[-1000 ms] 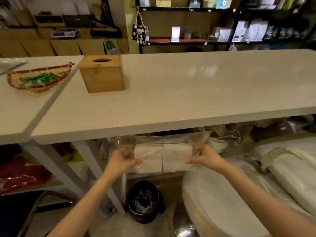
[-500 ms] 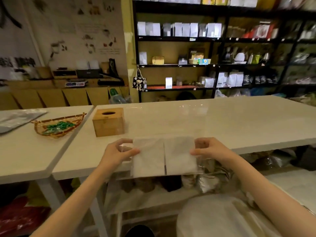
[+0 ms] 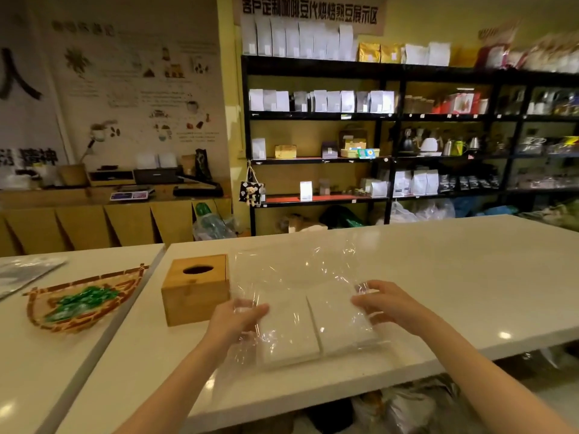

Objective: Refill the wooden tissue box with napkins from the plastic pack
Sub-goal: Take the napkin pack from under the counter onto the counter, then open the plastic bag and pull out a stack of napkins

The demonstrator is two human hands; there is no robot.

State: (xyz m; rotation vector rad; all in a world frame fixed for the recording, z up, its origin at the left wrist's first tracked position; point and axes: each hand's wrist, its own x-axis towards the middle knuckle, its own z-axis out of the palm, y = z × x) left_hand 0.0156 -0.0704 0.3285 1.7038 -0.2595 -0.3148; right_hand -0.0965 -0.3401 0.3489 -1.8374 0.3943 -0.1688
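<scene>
The clear plastic pack [image 3: 300, 311] holds two side-by-side stacks of white napkins and lies on the white table [image 3: 438, 277] near its front edge. My left hand [image 3: 238, 317] grips the pack's left side and my right hand [image 3: 382, 303] grips its right side. The loose upper part of the plastic stands up behind the napkins. The wooden tissue box [image 3: 195, 289], with an oval hole in its lid, stands just left of the pack, close to my left hand.
A woven basket [image 3: 78, 303] with green wrapped items sits on the adjoining table at the left, beside a flat silver bag [image 3: 22, 272]. Black shelves [image 3: 391, 136] of goods stand behind the table. Bags lie under the table at lower right.
Both hands have lifted the napkin pack from below the table edge up onto the table top beside the wooden box. The camera view has tilted up.
</scene>
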